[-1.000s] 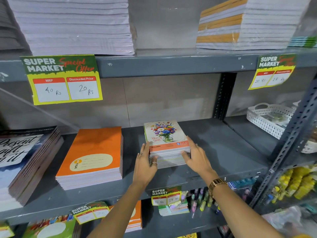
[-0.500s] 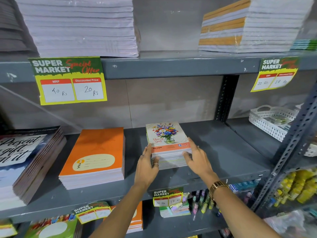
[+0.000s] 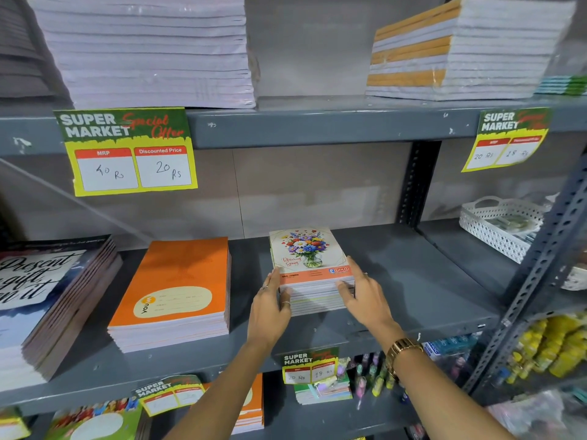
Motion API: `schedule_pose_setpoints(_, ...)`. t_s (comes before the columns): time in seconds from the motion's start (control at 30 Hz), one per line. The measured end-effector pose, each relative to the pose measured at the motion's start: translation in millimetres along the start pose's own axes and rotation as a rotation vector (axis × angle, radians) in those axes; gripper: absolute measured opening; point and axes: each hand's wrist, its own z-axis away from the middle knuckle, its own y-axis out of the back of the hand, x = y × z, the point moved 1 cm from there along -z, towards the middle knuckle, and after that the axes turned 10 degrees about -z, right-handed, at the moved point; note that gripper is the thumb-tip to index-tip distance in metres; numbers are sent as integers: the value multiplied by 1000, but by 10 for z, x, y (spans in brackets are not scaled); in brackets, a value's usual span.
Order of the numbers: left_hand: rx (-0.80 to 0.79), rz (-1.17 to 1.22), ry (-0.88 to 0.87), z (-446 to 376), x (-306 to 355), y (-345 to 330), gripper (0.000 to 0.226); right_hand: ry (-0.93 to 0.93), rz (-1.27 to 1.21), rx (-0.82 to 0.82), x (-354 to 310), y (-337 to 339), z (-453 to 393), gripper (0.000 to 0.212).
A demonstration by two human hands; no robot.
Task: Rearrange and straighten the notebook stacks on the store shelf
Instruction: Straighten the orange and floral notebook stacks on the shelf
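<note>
Left hand (image 3: 270,308): my arm reaches up from below; palm flat against the left edge of the floral notebook stack (image 3: 313,271), fingers together and pointing up, thumb across the front edge. Not gripping, just pressing.
Right hand (image 3: 365,293): mirrors it on the stack's right edge, fingers spread a little, thumb on the front; gold watch (image 3: 402,349) at my wrist.
Floral stack: mid-shelf on the grey metal shelf (image 3: 413,281), squeezed between both palms, top cover showing a flower vase.
Orange notebook stack (image 3: 178,293): just left, apart from my left hand.
Black lettered stack (image 3: 47,300): far left.
</note>
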Motion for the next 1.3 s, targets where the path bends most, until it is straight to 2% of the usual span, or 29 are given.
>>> schedule_pose_setpoints(0.27,42,-68,-10,-13,34,16,54,85,46,5,9,-30,20,57)
schedule_pose_setpoints(0.4,42,-82,-2,-36,31,9,52,59,48,14,10,-67,-1,48)
schedule_pose_setpoints(0.6,33,-99,-15,-59,43,30,51,85,77,39,42,-74,9,47)
schedule_pose_setpoints(0.83,3,-269,-140,-96,107,28,46,367,342,80,-20,-152,-19,68)
schedule_pose_setpoints(0.93,-19,-330,-165,-102,124,31,54,376,395,56,-58,-159,-24,75)
schedule_pose_setpoints(1.1,-68,-365,-173,-105,154,46,66,407,394,115,11,-133,-3,77)
schedule_pose_setpoints(1.3,-55,-384,-177,-89,160,56,62,393,386,115,7,-148,-32,76)
